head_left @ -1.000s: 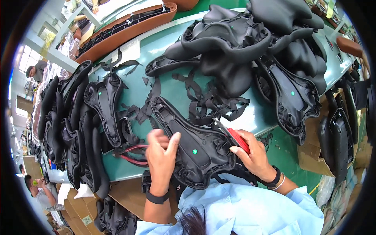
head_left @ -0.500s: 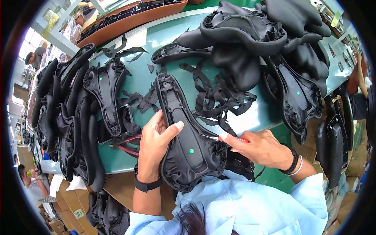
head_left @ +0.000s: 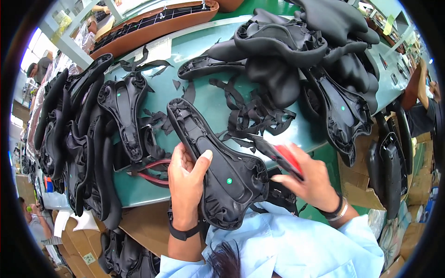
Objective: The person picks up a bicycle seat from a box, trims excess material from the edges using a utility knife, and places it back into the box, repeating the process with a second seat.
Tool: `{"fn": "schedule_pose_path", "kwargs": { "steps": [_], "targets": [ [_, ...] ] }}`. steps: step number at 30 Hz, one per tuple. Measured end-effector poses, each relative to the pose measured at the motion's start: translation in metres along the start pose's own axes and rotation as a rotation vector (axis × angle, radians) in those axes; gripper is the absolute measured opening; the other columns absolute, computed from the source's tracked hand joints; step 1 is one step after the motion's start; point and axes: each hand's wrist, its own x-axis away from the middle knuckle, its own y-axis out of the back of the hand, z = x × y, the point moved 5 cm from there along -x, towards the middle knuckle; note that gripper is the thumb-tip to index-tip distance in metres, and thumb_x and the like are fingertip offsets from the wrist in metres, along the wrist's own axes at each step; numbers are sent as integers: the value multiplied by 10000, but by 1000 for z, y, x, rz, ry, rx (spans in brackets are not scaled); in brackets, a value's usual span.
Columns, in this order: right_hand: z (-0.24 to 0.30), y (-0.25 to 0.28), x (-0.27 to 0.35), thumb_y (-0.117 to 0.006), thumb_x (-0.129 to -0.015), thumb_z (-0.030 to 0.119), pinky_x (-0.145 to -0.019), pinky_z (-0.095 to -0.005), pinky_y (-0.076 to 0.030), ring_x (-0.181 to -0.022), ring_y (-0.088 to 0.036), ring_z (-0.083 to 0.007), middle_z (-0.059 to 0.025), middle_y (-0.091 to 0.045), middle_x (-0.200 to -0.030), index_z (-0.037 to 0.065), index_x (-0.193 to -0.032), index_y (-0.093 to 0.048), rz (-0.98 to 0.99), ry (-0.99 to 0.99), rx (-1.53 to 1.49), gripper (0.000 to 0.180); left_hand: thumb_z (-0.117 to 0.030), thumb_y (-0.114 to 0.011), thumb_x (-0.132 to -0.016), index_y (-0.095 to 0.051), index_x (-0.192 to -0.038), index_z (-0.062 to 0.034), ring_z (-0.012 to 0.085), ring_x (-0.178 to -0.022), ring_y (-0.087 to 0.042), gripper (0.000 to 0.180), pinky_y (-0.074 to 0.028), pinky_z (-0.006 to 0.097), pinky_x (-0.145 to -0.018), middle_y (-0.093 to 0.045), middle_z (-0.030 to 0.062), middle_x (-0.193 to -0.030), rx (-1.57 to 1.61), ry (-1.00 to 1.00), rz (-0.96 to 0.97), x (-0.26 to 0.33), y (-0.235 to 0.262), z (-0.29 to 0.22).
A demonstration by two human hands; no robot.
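Underside up, a black bicycle saddle (head_left: 227,162) with gathered cover edges and a green dot sticker is tilted in front of me. My left hand (head_left: 187,180) grips its left edge, thumb on top and fingers underneath. To the right of the saddle, my right hand (head_left: 308,181) is closed round a red-handled knife (head_left: 289,160), smeared by motion. A dark, streaked length runs from that hand up and left; whether it is blade or cut strip I cannot make out. Red-handled pliers (head_left: 155,172) lie on the table beside my left hand.
Black offcut strips (head_left: 255,111) are strewn over the green table (head_left: 190,41). Saddles are stacked on the left (head_left: 76,153), and a pile of saddles (head_left: 278,41) rises at the back right. A cardboard box (head_left: 359,180) with saddles stands lower right. Other people are in the background.
The saddle's narrow end has swung left and lowered, and my left hand moved with it. My right hand has moved right and slightly down, and the knife is away from the saddle's edge.
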Motion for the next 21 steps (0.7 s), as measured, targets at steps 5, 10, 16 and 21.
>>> {"fn": "schedule_pose_path", "kwargs": {
  "steps": [5, 10, 16, 21],
  "targets": [
    [13, -43, -35, -666, -769, 7, -687, -380, -530, -859, -660, -337, -196, -640, -1030, -23, -1362, -405, 168, 145, 19, 649, -53, -661, -848, -491, -1200, 74, 115, -903, -578, 410, -463, 251, -821, -613, 82, -1028, -15, 0, -47, 11, 0, 3],
    [-21, -30, -48, -626, -769, 33, -618, -405, -502, -752, -630, -393, -214, -630, -886, 19, -1243, -504, 60, -127, -195, 490, -52, -665, -854, -480, -1219, 76, 118, -946, -554, 429, -452, 253, -836, -585, 83, -1075, 82, -46, -173, 22, 20, 35],
    [-23, -29, -47, -759, -787, 150, -653, -308, -497, -693, -641, -221, -118, -652, -857, 41, -1265, -512, 102, -212, -396, 549, -71, -690, -813, -577, -994, -8, 240, -790, -530, 223, -436, 357, -708, -556, 98, -897, -839, -499, -325, 25, 3, 0],
    [-8, -46, -54, -748, -752, 117, -699, -403, -523, -780, -639, -373, -162, -648, -914, 41, -1268, -478, 172, 134, -111, 587, -40, -641, -824, -603, -847, -12, 271, -750, -562, 53, -444, 385, -680, -596, 103, -783, -749, -378, 110, 15, -44, -16]
  ]
}}
